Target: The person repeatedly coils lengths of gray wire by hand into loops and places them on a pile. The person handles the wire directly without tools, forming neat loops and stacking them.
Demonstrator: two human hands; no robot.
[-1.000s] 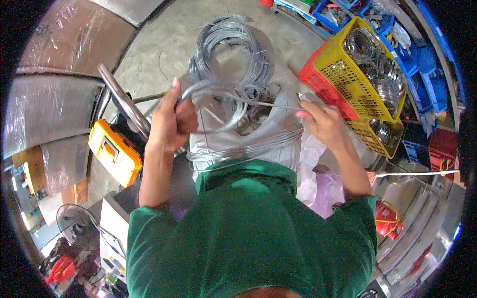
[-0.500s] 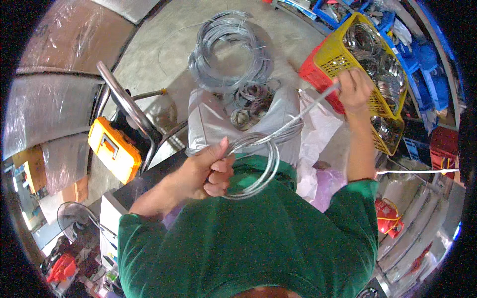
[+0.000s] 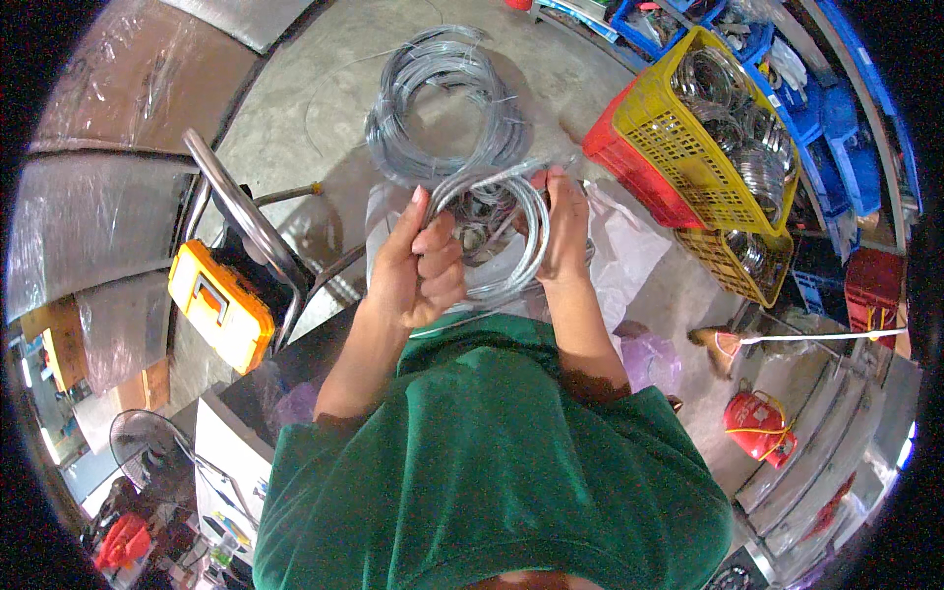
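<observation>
Between my two hands hangs a coil of grey wire rope [image 3: 539,228], several loops thick. My left hand [image 3: 425,261] is closed round the loops at their left side, thumb up. On the right side of the coil, my right hand [image 3: 564,224] grips the rope, its fingers partly hidden behind the loops. Below the coil, a pale sack [image 3: 383,226] lies open with small wire coils [image 3: 480,211] in it, partly covered by the rope. Beyond the sack, a large bundle of thin grey wire [image 3: 393,128] rests on the concrete floor.
To the right, a yellow crate [image 3: 659,128] of shiny wire coils sits against a red crate [image 3: 619,147], with blue bins [image 3: 846,138] behind. An orange toolbox [image 3: 221,305] lies by a bent metal tube frame [image 3: 236,197] at left. A red cylinder [image 3: 757,428] stands at lower right.
My right hand has swung in from the far right to the coil, bringing the stretched rope end round into the loops. My left hand keeps its grip, slightly farther forward.
</observation>
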